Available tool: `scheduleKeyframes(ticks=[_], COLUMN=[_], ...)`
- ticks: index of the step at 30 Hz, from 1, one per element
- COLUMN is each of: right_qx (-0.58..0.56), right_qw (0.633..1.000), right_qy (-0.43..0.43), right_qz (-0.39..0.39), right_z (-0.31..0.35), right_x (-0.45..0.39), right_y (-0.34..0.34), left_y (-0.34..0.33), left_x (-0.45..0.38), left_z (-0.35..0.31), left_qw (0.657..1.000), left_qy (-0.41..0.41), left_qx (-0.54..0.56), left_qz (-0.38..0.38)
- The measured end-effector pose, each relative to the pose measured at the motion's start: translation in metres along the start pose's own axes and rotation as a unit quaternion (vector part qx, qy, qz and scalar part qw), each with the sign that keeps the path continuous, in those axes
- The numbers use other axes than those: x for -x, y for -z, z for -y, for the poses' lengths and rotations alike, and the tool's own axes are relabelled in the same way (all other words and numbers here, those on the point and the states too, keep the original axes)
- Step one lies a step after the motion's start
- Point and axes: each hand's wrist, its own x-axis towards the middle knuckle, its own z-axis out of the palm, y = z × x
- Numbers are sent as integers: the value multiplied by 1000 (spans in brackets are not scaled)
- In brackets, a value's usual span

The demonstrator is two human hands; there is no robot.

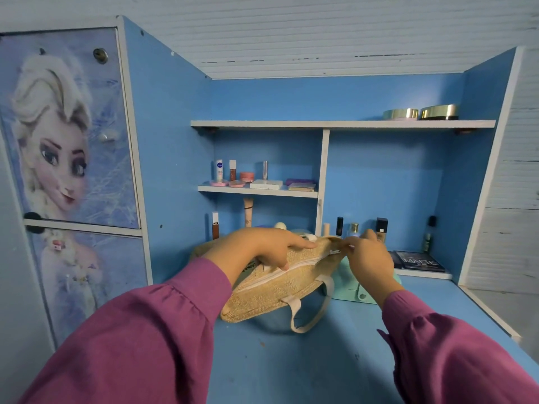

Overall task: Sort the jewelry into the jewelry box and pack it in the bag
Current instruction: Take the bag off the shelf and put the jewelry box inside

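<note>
Sleeves (140, 339) nearest, soft magenta cloth. We pin the woven straw bag (274, 290) on the desk (291, 368) with our left hand (259, 249), fingers curled on it; right hand (369, 258) pinches at the zip pull (335, 252). Risk: zipper snags the weave, or the floppy bag skids. Hard mint box (350, 287) sits behind, touching the bag, not packed.

"NIVEA" on white stick (219, 170), "MATTE" on dark palette (419, 261)

A tan woven bag (271, 298) with a white zipper along its top and pale strap handles sits tilted near the middle of the desk (291, 368). Just behind it, toward the desk's right rear, stands a mint-green jewelry box (347, 287), mostly hidden.
</note>
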Motion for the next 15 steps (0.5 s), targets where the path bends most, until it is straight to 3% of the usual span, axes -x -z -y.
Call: scheduleKeyframes(ticks=[15], right_qx=[51], right_qw=[997], right_qy=[7], right_qz=[51], right_z=[21], right_x=[-4], right_y=[-8], left_y=[-1], left_x=[-3], left_z=[5], left_qw=[999], left_qy=[19], left_qx=[41], left_qz=[-30])
